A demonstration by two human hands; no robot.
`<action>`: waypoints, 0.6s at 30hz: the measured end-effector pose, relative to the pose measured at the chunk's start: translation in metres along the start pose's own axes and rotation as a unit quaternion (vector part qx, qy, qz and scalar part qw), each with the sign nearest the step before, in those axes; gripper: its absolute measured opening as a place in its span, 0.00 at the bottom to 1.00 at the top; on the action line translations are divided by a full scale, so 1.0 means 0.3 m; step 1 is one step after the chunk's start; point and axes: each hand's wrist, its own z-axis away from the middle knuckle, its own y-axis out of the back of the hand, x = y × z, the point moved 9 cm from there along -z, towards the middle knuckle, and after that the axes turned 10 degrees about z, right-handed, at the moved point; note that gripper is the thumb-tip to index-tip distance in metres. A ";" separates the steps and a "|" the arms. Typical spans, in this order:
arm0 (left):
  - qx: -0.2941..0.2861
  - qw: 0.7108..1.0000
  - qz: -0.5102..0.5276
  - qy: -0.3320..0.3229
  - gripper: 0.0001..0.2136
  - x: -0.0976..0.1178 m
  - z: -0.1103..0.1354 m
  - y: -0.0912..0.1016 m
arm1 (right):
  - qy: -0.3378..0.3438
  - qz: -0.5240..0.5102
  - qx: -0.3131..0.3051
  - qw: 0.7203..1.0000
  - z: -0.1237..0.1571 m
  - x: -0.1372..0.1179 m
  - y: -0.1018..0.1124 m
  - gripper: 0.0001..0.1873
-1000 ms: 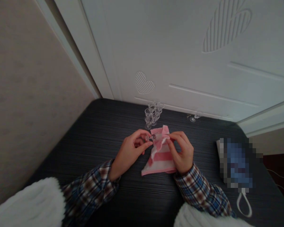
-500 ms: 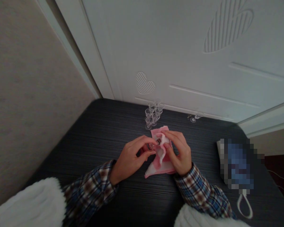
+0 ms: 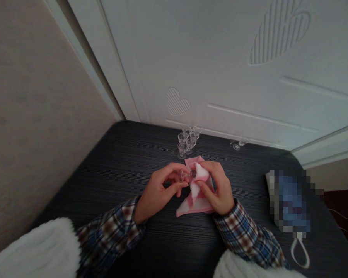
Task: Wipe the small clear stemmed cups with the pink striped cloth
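Note:
Between both hands lies a small stemmed glass [image 3: 181, 175] on its side, its foot end toward the left. My left hand [image 3: 162, 186] is closed around the foot and stem with the fingertips. My right hand [image 3: 219, 187] grips a pink and white cloth [image 3: 201, 202], a fold of which wraps the other end of the glass and hides it. The cloth's lower corner hangs out to the left below the hands. Just beyond the cloth, several clear stemmed glasses [image 3: 187, 139] stand upright in a tight cluster.
At the back right, against the white panel [image 3: 220, 69], another clear glass [image 3: 239, 144] lies tipped over. A blurred-out blue and white item [image 3: 291, 204] with a white strap [image 3: 300, 253] lies on the dark table [image 3: 104, 173] at the right.
The glass has turned and shifted slightly left, showing more of its foot. My right hand's fingers have pressed the cloth fold further round the other end.

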 end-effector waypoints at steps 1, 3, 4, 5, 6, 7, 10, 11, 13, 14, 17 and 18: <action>-0.003 1.000 0.008 0.004 0.08 -0.004 0.000 -0.001 | 0.002 -0.001 -0.002 1.000 -0.001 -0.001 0.000 0.17; -0.009 1.000 0.019 0.011 0.08 -0.011 0.000 -0.004 | 0.004 -0.003 -0.009 1.000 -0.002 -0.002 -0.004 0.15; -0.010 1.000 0.023 0.013 0.08 -0.013 0.001 -0.006 | 0.004 -0.003 -0.014 1.000 -0.003 -0.002 -0.007 0.14; -0.012 0.999 0.026 0.016 0.08 -0.015 0.002 -0.007 | 0.003 -0.003 -0.020 1.000 -0.003 -0.001 -0.011 0.13; -0.013 0.999 0.029 0.017 0.08 -0.016 0.002 -0.008 | 0.001 -0.002 -0.024 1.000 -0.002 0.000 -0.016 0.14; -0.013 0.999 0.031 0.019 0.08 -0.016 0.002 -0.009 | -0.001 -0.002 -0.028 1.000 -0.001 0.001 -0.021 0.14; -0.014 0.999 0.035 0.024 0.08 -0.018 -0.001 -0.009 | -0.006 0.000 -0.029 1.000 0.007 0.005 -0.032 0.20; -0.012 0.999 0.036 0.025 0.08 -0.018 -0.002 -0.008 | -0.008 0.001 -0.025 1.000 0.010 0.006 -0.032 0.23; -0.009 0.999 0.035 0.031 0.08 -0.021 -0.004 -0.007 | -0.012 0.003 -0.012 1.000 0.014 0.010 -0.027 0.28; -0.008 0.999 0.033 0.034 0.08 -0.023 -0.005 -0.006 | -0.012 0.004 -0.007 1.000 0.015 0.011 -0.023 0.29; -0.008 0.999 0.027 0.042 0.08 -0.027 -0.006 -0.007 | -0.005 0.007 -0.012 1.000 0.010 0.006 -0.021 0.22; -0.008 0.999 0.025 0.045 0.08 -0.027 -0.006 -0.008 | -0.001 0.007 -0.021 1.000 0.007 0.003 -0.025 0.19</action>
